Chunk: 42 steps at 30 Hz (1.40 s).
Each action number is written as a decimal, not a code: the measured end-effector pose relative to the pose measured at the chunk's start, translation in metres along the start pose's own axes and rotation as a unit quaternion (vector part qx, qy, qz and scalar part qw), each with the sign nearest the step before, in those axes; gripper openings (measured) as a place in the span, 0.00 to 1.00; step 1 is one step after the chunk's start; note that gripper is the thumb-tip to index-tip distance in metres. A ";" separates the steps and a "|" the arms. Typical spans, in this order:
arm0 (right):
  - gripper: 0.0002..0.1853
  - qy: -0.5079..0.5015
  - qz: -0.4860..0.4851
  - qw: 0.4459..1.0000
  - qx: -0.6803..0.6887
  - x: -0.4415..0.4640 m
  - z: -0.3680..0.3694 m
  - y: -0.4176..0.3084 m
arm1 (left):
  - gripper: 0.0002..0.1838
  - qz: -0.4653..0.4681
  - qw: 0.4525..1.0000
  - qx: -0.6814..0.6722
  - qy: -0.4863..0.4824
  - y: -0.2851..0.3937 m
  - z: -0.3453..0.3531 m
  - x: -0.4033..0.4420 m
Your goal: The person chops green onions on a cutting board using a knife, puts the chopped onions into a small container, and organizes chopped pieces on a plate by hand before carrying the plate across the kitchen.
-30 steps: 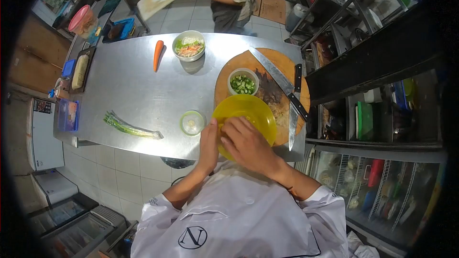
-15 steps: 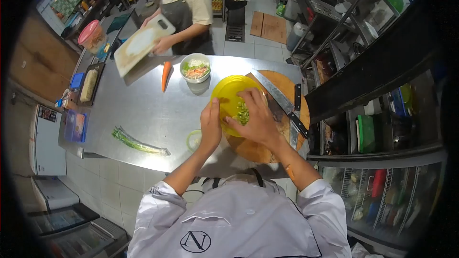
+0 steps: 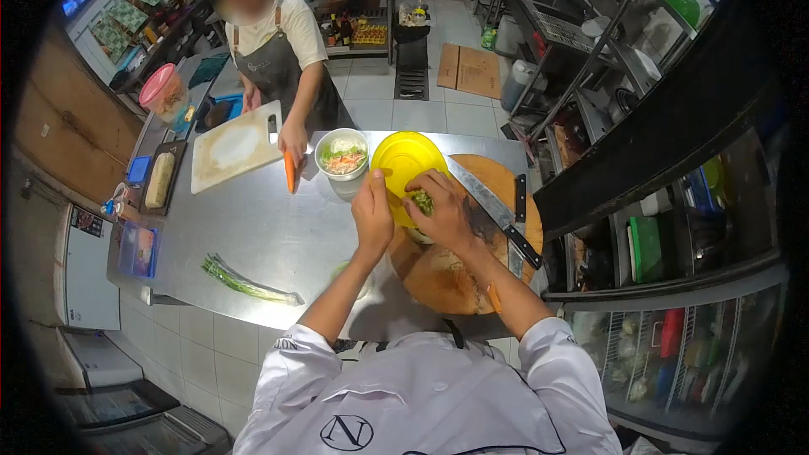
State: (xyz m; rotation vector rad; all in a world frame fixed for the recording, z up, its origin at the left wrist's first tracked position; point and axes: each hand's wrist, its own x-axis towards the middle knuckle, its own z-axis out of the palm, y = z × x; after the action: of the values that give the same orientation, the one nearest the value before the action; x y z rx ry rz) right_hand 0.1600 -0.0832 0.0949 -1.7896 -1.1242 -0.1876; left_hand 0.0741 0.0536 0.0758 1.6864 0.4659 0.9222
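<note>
My left hand (image 3: 372,215) grips the rim of a yellow bowl (image 3: 409,156), thumb up along its side. The bowl is tilted above the edge of a round wooden chopping board (image 3: 438,278). Inside its near right part, my right hand (image 3: 447,217) has its fingers curled round chopped greens (image 3: 423,200). A large knife (image 3: 482,190) with a black handle lies across the board, beside a second black handle (image 3: 520,198). Left of the yellow bowl stands a white bowl (image 3: 343,157) of shredded vegetables.
Across the steel table (image 3: 253,227), a co-worker (image 3: 282,50) holds a white cutting board (image 3: 232,152) and has a hand on a carrot (image 3: 290,173). Spring onions (image 3: 249,282) lie at the near left. A pink-lidded container (image 3: 164,93) stands at the far left.
The co-worker has lowered the white board to the table and reached the carrot. My right fingers have closed in round the greens, and the yellow bowl is tipped more towards me.
</note>
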 end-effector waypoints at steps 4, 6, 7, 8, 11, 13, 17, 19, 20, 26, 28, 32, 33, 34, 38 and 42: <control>0.11 -0.034 0.029 0.999 0.009 -0.007 0.004 0.011 | 0.25 0.010 0.999 0.041 0.001 0.015 -0.002 0.002; 0.11 -0.044 0.035 0.998 0.006 -0.011 0.005 0.013 | 0.24 -0.002 0.996 0.091 -0.019 0.021 -0.004 0.000; 0.12 -0.057 0.042 0.997 0.015 -0.012 0.003 0.012 | 0.24 -0.004 0.996 0.092 -0.019 0.021 -0.004 -0.001; 0.12 -0.070 0.049 0.996 0.025 -0.013 0.001 0.010 | 0.23 0.005 0.994 0.106 -0.027 0.020 -0.006 -0.002; 0.12 -0.093 0.031 0.995 -0.002 -0.016 -0.006 0.006 | 0.19 0.032 0.991 0.122 -0.042 0.021 -0.009 -0.005; 0.12 -0.103 0.018 0.994 -0.006 -0.017 -0.009 0.006 | 0.18 0.051 0.990 0.124 -0.048 0.025 -0.012 -0.007; 0.12 -0.118 0.008 0.993 -0.022 -0.024 -0.017 0.005 | 0.15 0.102 0.982 0.151 -0.056 0.031 -0.019 -0.011; 0.12 -0.101 0.006 0.994 -0.030 -0.032 -0.018 0.008 | 0.15 0.124 0.977 0.164 -0.053 0.033 -0.024 -0.010; 0.13 -0.085 0.002 0.996 -0.038 -0.036 -0.019 0.008 | 0.15 0.135 0.974 0.177 -0.045 0.034 -0.027 -0.011; 0.13 -0.057 0.151 0.986 0.051 -0.035 -0.029 -0.011 | 0.16 0.142 0.969 0.201 -0.030 0.047 -0.040 -0.014; 0.12 -0.038 0.082 0.996 0.004 -0.029 -0.030 -0.018 | 0.16 0.148 0.969 0.197 -0.035 0.048 -0.040 -0.018; 0.13 -0.055 -0.044 0.994 -0.082 -0.036 -0.032 -0.015 | 0.17 0.164 0.966 0.197 -0.045 0.045 -0.036 -0.025; 0.13 -0.056 -0.038 0.994 -0.081 -0.039 -0.035 -0.010 | 0.17 0.163 0.963 0.213 -0.039 0.043 -0.036 -0.026; 0.13 -0.051 -0.026 0.995 -0.083 -0.043 -0.041 -0.005 | 0.17 0.159 0.963 0.213 -0.043 0.044 -0.037 -0.026; 0.13 0.006 0.145 0.988 -0.052 -0.064 -0.075 0.010 | 0.19 0.117 0.972 0.204 0.006 0.049 -0.052 -0.025; 0.13 -0.108 0.277 0.949 -0.100 -0.103 -0.120 0.019 | 0.25 -0.007 0.989 0.144 0.036 0.034 -0.089 -0.034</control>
State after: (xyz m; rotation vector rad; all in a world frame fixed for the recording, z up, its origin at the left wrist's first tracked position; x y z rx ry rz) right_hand 0.1572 -0.2418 0.0855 -2.2781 -0.7214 0.2469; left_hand -0.0203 0.0746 0.1044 1.9103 0.6860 0.9416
